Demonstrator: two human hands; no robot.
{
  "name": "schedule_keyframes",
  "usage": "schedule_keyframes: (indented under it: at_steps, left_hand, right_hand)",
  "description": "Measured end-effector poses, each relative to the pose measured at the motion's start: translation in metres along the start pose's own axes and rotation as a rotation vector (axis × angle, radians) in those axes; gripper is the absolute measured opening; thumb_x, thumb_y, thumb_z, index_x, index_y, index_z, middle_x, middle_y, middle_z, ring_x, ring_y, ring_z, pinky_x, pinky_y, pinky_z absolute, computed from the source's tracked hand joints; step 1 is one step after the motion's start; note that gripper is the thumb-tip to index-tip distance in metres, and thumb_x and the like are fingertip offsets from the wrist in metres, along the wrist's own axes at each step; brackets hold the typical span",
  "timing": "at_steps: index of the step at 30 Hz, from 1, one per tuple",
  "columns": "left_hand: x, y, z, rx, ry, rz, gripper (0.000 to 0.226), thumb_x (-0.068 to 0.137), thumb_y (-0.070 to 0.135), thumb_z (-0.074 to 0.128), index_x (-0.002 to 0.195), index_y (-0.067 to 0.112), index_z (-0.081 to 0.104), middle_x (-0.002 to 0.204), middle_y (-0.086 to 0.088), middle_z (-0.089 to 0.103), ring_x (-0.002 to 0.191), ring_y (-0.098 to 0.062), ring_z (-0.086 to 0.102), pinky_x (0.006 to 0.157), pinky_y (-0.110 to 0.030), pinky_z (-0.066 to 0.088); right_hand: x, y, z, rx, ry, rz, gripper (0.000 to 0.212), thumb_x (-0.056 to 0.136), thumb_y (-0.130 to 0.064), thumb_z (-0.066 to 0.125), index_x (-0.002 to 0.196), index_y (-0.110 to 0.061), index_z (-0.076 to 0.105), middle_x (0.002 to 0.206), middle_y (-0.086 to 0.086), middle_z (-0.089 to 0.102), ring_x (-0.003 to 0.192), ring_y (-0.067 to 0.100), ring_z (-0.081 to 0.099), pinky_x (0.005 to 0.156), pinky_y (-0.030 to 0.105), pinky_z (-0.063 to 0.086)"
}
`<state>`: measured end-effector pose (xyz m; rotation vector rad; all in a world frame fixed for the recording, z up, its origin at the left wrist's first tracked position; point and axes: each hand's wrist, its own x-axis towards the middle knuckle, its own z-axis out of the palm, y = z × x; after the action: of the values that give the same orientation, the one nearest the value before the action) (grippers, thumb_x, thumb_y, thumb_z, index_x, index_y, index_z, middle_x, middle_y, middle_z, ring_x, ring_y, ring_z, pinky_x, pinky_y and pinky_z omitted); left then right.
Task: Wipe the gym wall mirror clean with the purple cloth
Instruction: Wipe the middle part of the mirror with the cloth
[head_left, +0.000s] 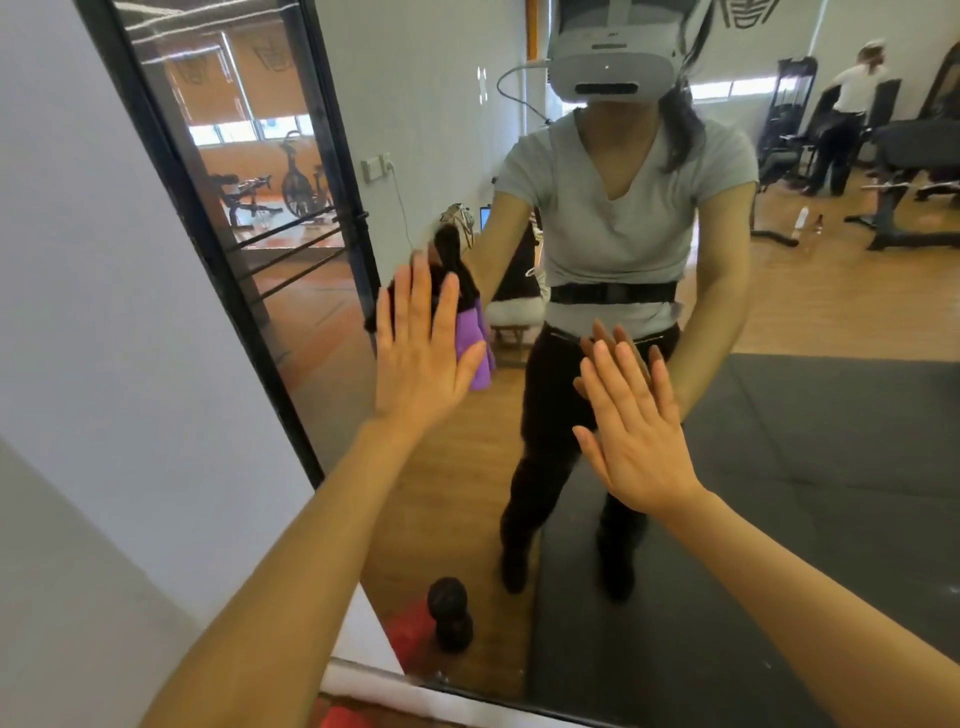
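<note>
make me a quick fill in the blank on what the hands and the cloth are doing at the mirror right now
1. The left hand presses a ___ cloth flat against the mirror.
2. The right hand holds ___; its fingers are straight.
3. The mirror's frame is ___ in colour.
4. The dark ball sits near the mirror's ___ edge.

Missing words: purple; nothing; black; bottom
</note>
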<state>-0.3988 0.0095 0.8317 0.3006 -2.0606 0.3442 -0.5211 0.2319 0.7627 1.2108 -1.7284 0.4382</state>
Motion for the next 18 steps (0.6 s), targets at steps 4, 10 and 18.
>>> schedule_keyframes:
  at_steps: [4, 10, 18]
  left_hand:
    - [0.03, -0.029, -0.008, -0.025, 0.055, 0.186, 0.076, 0.094, 0.047, 0.045, 0.152, 0.006, 0.016, 0.159, -0.016, 0.003, 0.15, -0.024, -0.008, 0.122, -0.035, -0.014]
    - [-0.042, -0.04, 0.032, 0.029, 0.001, 0.6, 0.08, 0.101, 0.041, 0.043, 0.158, 0.012, -0.005, 0.165, -0.008, -0.019, 0.153, -0.024, -0.012, 0.123, -0.043, -0.006]
    - [-0.092, -0.07, 0.042, 0.086, -0.112, 0.804, 0.088, 0.098, 0.027, 0.052, 0.158, 0.012, -0.011, 0.163, -0.007, -0.024, 0.151, -0.024, -0.019, 0.122, -0.043, -0.014]
  right_hand:
    - [0.006, -0.026, 0.02, -0.039, 0.021, 0.075, 0.062, 0.103, -0.034, 0.037, 0.155, -0.005, 0.02, 0.166, 0.008, 0.007, 0.155, 0.024, 0.0, 0.124, 0.05, 0.001]
    - [0.009, -0.041, 0.03, -0.135, 0.072, 0.165, 0.064, 0.101, -0.033, 0.04, 0.155, -0.002, 0.021, 0.168, 0.006, -0.002, 0.155, 0.024, -0.003, 0.124, 0.047, -0.004]
    - [0.012, -0.055, 0.017, -0.14, 0.019, 0.24, 0.062, 0.104, -0.033, 0.036, 0.155, -0.002, 0.023, 0.161, 0.022, 0.024, 0.154, 0.027, 0.003, 0.125, 0.048, 0.004]
